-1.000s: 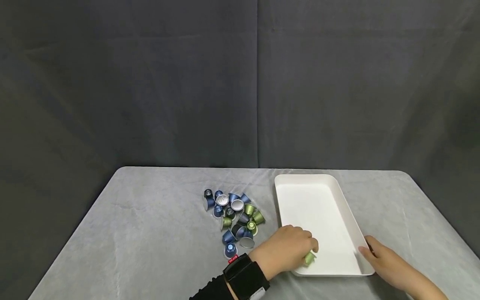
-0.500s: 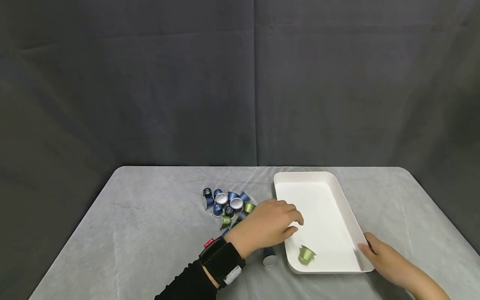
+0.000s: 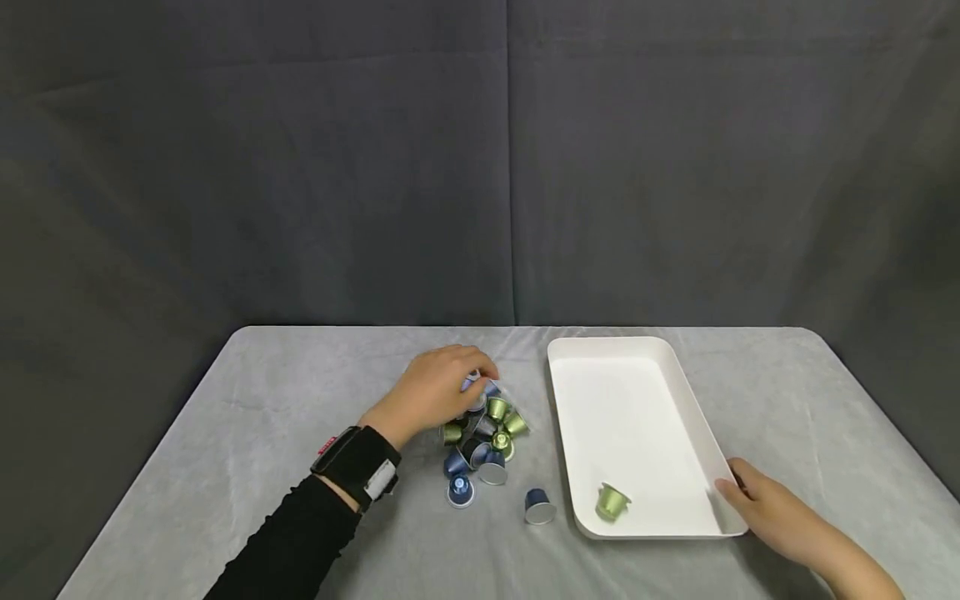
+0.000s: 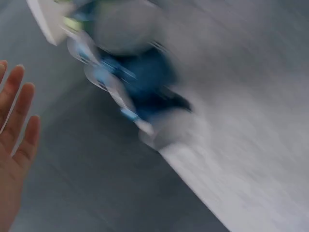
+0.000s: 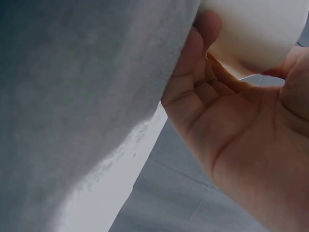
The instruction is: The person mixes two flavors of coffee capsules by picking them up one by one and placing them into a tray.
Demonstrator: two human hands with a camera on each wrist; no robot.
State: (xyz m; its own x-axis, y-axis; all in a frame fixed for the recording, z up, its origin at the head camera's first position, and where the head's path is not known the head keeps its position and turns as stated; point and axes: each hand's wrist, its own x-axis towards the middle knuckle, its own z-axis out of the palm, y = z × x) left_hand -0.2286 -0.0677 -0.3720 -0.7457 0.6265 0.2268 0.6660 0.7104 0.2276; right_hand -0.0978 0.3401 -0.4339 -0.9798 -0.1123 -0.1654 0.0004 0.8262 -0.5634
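Note:
My left hand [image 3: 431, 387] reaches over the far part of a pile of coffee capsules, blue, dark and green, and covers some of them. In the left wrist view its fingers [image 4: 18, 108] are spread and hold nothing, with blurred blue capsules [image 4: 147, 72] beside them. My right hand [image 3: 783, 512] grips the near right corner of a white tray [image 3: 637, 417], thumb over the rim and fingers beneath; the right wrist view shows the tray's white wall [image 5: 265, 29] between them. One green capsule [image 3: 612, 502] lies tilted inside the tray near its front left.
A lone blue capsule [image 3: 539, 507] lies on its side between the pile and the tray. Another blue capsule [image 3: 461, 491] stands at the pile's near end. Grey cloth [image 3: 225, 467] covers the table, and a dark curtain [image 3: 360, 183] hangs behind its far edge.
My left hand let go of the green capsule in the tray, then moved left and away to the pile. The right hand keeps its grip on the tray corner.

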